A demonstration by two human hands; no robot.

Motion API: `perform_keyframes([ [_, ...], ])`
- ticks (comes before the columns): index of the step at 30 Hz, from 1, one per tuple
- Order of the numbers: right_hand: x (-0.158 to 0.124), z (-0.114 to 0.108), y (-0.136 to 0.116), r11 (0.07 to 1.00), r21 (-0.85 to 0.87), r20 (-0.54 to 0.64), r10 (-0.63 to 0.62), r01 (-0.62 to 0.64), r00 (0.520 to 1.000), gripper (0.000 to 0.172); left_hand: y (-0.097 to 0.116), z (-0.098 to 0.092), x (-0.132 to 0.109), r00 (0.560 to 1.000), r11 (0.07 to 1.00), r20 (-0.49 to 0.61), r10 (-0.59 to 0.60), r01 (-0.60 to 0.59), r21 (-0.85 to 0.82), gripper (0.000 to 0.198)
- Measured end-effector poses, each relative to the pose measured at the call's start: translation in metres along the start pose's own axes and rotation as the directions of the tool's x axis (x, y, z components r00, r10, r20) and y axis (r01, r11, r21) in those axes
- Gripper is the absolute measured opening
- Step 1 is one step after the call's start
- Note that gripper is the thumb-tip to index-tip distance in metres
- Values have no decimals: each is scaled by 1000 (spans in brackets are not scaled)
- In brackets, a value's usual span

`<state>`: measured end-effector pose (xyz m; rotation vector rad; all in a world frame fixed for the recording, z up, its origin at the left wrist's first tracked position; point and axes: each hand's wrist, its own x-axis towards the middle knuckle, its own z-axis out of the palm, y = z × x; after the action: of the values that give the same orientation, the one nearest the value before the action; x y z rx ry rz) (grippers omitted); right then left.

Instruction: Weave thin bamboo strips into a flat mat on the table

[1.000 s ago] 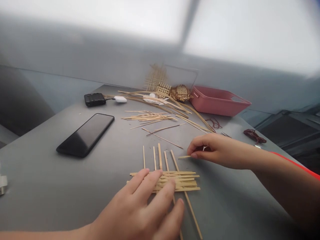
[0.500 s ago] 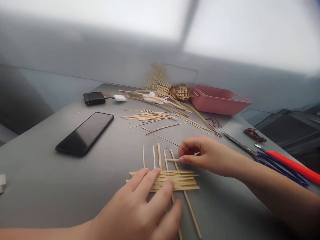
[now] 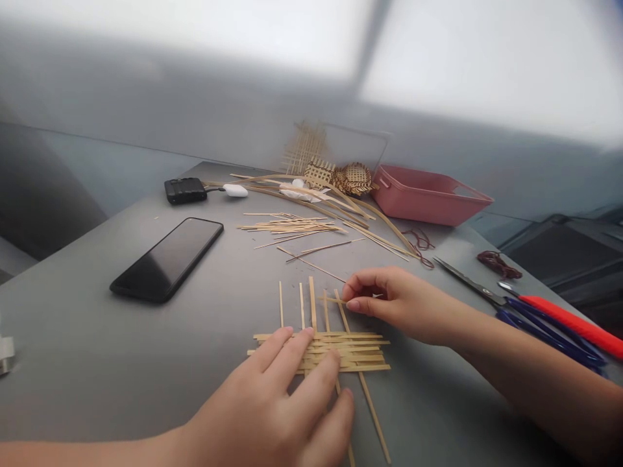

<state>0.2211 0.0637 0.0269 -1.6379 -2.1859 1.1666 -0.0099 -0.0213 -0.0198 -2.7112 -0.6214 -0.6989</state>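
Observation:
My left hand (image 3: 287, 395) lies with fingers spread on a small woven mat of bamboo strips (image 3: 363, 357), pressing it to the table. Several upright strips stick out beyond the mat's far edge, and others run out toward me. Thumb and fingertips of my right hand (image 3: 377, 298) pinch a thin bamboo strip (image 3: 335, 299) just beyond that edge. Its free end points left and crosses the upright strips on the right side. The rest of this strip is hidden by my fingers.
Loose bamboo strips (image 3: 292, 225) lie beyond the mat, with finished woven pieces (image 3: 355, 178) and a pink basket (image 3: 433, 198) behind. A phone (image 3: 168, 259) and black power bank (image 3: 185, 191) are left. Scissors (image 3: 491, 295), a red-handled tool (image 3: 569, 321) and brown cord (image 3: 499, 264) lie right.
My right hand has shifted slightly left, and the pinched strip has moved a little farther from the mat. My left hand keeps its place on the weave.

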Motion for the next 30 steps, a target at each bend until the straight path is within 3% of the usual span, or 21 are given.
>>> perform_keyframes([
  [7,1,2,-5,999,34,0,9,-9,1000,19,-2,0,1,999,1000,35,7,-8,6,31],
  [11,0,2,-10,999,-33,-33,-11,10,999,17,-1,0,2,998,1000,61,15,-15,-11,32],
  [30,7,3,-9,996,13,61,-86,86,994,20,0,-2,-1,998,999,59,28,-26,-25,35],
])
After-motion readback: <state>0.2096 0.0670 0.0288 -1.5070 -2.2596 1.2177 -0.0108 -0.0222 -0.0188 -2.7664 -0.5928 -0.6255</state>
